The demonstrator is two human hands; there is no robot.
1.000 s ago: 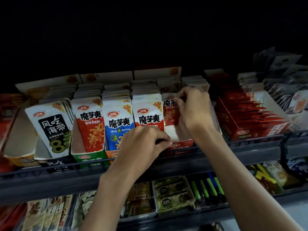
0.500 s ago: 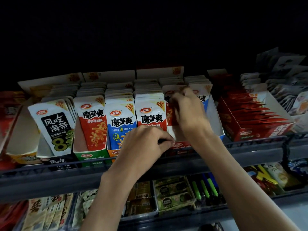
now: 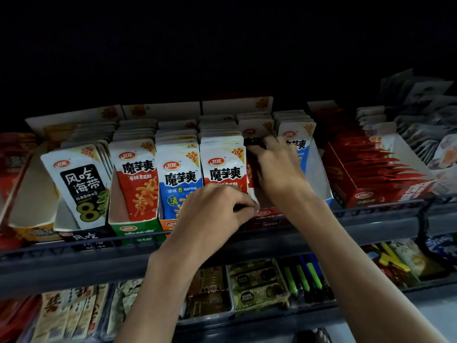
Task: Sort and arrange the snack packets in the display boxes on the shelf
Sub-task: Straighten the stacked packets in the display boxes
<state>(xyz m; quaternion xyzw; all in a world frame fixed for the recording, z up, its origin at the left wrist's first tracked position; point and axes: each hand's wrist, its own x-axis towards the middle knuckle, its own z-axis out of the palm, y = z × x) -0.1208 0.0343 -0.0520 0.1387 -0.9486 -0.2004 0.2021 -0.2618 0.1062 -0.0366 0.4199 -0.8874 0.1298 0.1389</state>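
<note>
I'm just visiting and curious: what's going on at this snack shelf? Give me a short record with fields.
setting: dim shop shelf of snack display boxes
left hand: curled at the front edge of the red display box
right hand: reaching into that box, fingers on a red packet
neighbours: blue packet to the left, red carton to the right
lower shelf: green-capped pens

Both forearms are bare all the way up, no sleeves in sight; left hand (image 3: 215, 214) and right hand (image 3: 277, 167) ungloved.
</note>
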